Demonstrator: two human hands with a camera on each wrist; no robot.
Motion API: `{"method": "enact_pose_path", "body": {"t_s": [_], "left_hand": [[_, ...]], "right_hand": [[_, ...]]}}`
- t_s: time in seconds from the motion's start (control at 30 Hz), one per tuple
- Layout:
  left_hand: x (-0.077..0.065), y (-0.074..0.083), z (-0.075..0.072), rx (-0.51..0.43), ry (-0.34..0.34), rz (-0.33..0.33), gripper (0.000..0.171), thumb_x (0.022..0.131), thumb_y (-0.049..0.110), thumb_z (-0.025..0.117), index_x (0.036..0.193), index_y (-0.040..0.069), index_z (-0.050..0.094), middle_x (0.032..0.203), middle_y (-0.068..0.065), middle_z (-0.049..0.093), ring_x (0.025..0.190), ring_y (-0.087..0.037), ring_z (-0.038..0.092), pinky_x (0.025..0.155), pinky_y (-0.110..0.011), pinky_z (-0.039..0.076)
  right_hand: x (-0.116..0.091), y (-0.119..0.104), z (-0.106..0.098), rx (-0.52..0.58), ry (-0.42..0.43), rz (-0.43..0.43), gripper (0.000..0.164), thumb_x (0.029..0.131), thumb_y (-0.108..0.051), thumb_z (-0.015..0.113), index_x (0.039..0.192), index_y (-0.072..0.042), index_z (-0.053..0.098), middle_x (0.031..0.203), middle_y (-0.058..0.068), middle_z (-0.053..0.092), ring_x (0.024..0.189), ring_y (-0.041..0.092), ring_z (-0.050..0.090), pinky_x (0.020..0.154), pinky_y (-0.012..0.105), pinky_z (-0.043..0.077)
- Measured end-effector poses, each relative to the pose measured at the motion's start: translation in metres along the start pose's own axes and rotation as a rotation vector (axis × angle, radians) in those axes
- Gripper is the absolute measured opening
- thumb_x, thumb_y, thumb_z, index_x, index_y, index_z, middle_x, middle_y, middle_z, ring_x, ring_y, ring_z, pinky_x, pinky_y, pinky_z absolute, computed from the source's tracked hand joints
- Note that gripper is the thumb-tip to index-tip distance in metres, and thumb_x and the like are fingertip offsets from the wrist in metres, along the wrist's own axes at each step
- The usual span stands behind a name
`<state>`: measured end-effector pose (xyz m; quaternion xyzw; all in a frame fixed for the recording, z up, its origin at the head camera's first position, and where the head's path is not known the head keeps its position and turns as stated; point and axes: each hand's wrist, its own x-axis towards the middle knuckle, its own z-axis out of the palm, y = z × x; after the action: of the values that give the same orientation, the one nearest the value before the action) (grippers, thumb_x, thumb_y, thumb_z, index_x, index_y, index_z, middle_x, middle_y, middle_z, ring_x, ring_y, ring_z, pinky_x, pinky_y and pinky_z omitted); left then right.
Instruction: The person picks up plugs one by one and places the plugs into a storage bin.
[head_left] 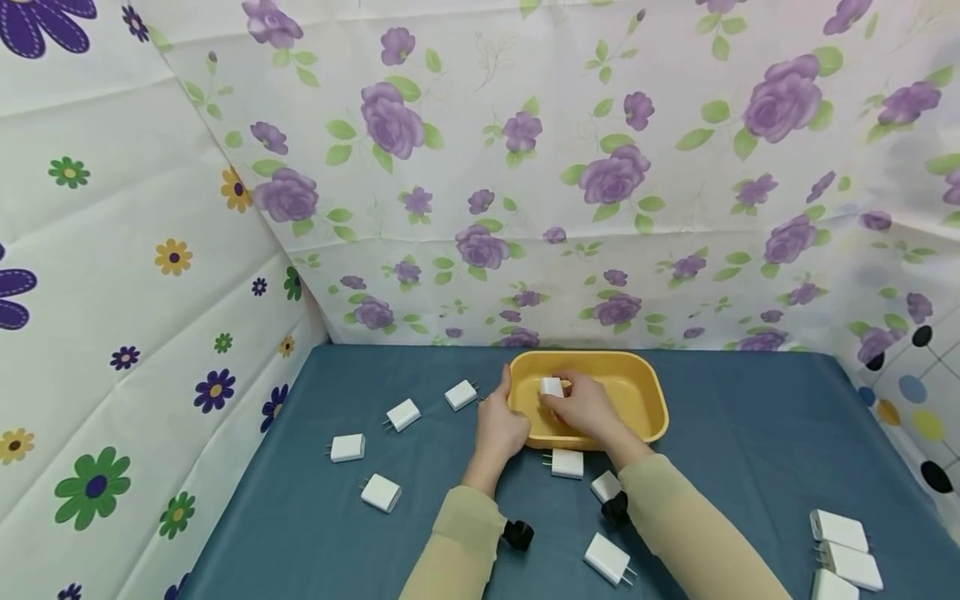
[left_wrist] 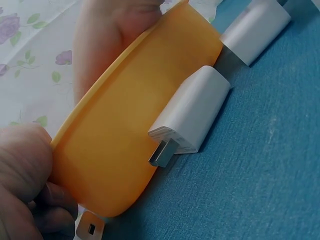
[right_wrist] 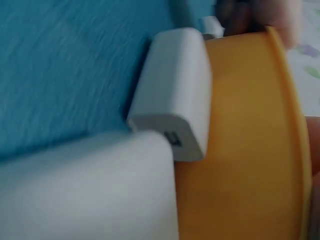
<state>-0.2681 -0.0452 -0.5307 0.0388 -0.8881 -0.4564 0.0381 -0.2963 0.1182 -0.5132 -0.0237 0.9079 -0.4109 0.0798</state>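
A shallow yellow plastic tub [head_left: 633, 400] stands near the back of the table. My left hand [head_left: 501, 429] grips its left end, thumb up at the rim and fingers curled along the outside, as the left wrist view also shows. Inside the tub, my right hand [head_left: 592, 410] pinches a white USB wall charger [head_left: 552, 387] between thumb and fingers. Another white charger [head_left: 567, 464] lies right against the tub's front wall, metal prongs pointing left. Closer to the right sleeve sits a further charger [head_left: 605, 487], partly covered by the black wrist strap.
Several loose chargers lie left of the tub, among them one charger [head_left: 461, 395] close to the left hand. One charger [head_left: 608, 559] lies between the forearms. A group of chargers [head_left: 847, 554] sits at the front right. Flowered sheeting [head_left: 480, 283] hangs behind the blue tabletop [head_left: 735, 450].
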Motion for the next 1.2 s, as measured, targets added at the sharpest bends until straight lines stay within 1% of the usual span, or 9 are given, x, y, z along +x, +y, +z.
{"method": "enact_pose_path", "body": {"t_s": [0.23, 0.33, 0.43, 0.53, 0.7, 0.8, 0.9, 1.03, 1.2], "left_hand": [[-0.002, 0.0, -0.004, -0.016, 0.007, 0.001, 0.092, 0.073, -0.008, 0.053, 0.158, 0.017, 0.028, 0.141, -0.018, 0.055, 0.095, -0.026, 0.064, 0.061, -0.03, 0.042], [-0.003, 0.0, -0.005, -0.036, 0.004, 0.0, 0.093, 0.073, -0.008, 0.052, 0.158, 0.018, 0.028, 0.138, -0.02, 0.056, 0.083, -0.027, 0.064, 0.055, -0.03, 0.039], [-0.004, 0.0, -0.005, -0.043, 0.007, 0.009, 0.094, 0.071, -0.008, 0.052, 0.158, 0.017, 0.029, 0.138, -0.02, 0.056, 0.08, -0.023, 0.062, 0.053, -0.029, 0.037], [-0.004, 0.0, -0.004, -0.047, 0.01, 0.011, 0.095, 0.068, -0.008, 0.052, 0.157, 0.016, 0.03, 0.137, -0.02, 0.057, 0.068, -0.021, 0.058, 0.05, -0.03, 0.033], [-0.003, -0.001, -0.003, -0.043, 0.007, 0.005, 0.097, 0.067, -0.009, 0.054, 0.158, 0.015, 0.029, 0.132, -0.022, 0.061, 0.053, -0.021, 0.048, 0.046, -0.03, 0.03], [-0.002, -0.002, -0.003, -0.042, 0.019, 0.016, 0.096, 0.068, -0.008, 0.057, 0.157, 0.014, 0.03, 0.135, -0.02, 0.059, 0.066, -0.021, 0.057, 0.05, -0.03, 0.033], [-0.001, -0.002, -0.003, -0.052, 0.025, 0.021, 0.096, 0.068, -0.008, 0.057, 0.157, 0.013, 0.031, 0.139, -0.018, 0.056, 0.082, -0.024, 0.062, 0.052, -0.029, 0.035], [-0.002, -0.002, -0.003, -0.053, 0.021, 0.018, 0.095, 0.068, -0.009, 0.055, 0.157, 0.014, 0.03, 0.14, -0.018, 0.055, 0.083, -0.026, 0.063, 0.051, -0.03, 0.034], [-0.001, -0.001, -0.001, -0.04, 0.015, 0.014, 0.096, 0.07, -0.008, 0.057, 0.158, 0.017, 0.029, 0.138, -0.018, 0.058, 0.064, -0.018, 0.054, 0.048, -0.03, 0.031]], "right_hand": [[0.01, -0.007, 0.01, -0.158, 0.053, -0.036, 0.06, 0.089, -0.041, 0.072, 0.135, -0.004, 0.058, 0.112, 0.012, 0.067, 0.089, 0.024, 0.062, 0.078, 0.041, 0.051], [0.011, -0.01, 0.014, -0.226, 0.058, -0.066, 0.052, 0.089, -0.042, 0.072, 0.124, -0.004, 0.065, 0.092, 0.01, 0.067, 0.077, 0.023, 0.061, 0.07, 0.039, 0.049], [0.012, -0.011, 0.017, -0.277, 0.06, -0.083, 0.041, 0.089, -0.044, 0.072, 0.103, -0.006, 0.069, 0.066, 0.006, 0.057, 0.058, 0.021, 0.052, 0.057, 0.035, 0.039], [0.013, -0.011, 0.02, -0.284, 0.064, -0.091, 0.039, 0.088, -0.046, 0.073, 0.093, -0.007, 0.068, 0.058, 0.005, 0.049, 0.051, 0.02, 0.045, 0.051, 0.032, 0.032], [0.015, -0.012, 0.022, -0.234, 0.016, -0.091, 0.053, 0.089, -0.05, 0.07, 0.114, -0.003, 0.066, 0.07, 0.006, 0.058, 0.06, 0.02, 0.052, 0.055, 0.033, 0.039], [0.016, -0.013, 0.021, -0.217, 0.002, -0.092, 0.06, 0.088, -0.046, 0.072, 0.126, -0.001, 0.063, 0.088, 0.008, 0.066, 0.072, 0.02, 0.058, 0.066, 0.036, 0.047], [0.017, -0.012, 0.019, -0.188, -0.003, -0.096, 0.056, 0.085, -0.035, 0.076, 0.127, -0.001, 0.062, 0.098, 0.009, 0.068, 0.078, 0.021, 0.06, 0.073, 0.039, 0.05], [0.017, -0.01, 0.02, -0.149, -0.016, -0.086, 0.057, 0.084, -0.031, 0.077, 0.129, -0.002, 0.06, 0.095, 0.007, 0.067, 0.077, 0.02, 0.059, 0.072, 0.037, 0.05], [0.016, -0.011, 0.02, -0.142, -0.011, -0.073, 0.061, 0.084, -0.035, 0.077, 0.132, -0.002, 0.058, 0.092, 0.005, 0.063, 0.076, 0.021, 0.057, 0.069, 0.036, 0.047]]}}
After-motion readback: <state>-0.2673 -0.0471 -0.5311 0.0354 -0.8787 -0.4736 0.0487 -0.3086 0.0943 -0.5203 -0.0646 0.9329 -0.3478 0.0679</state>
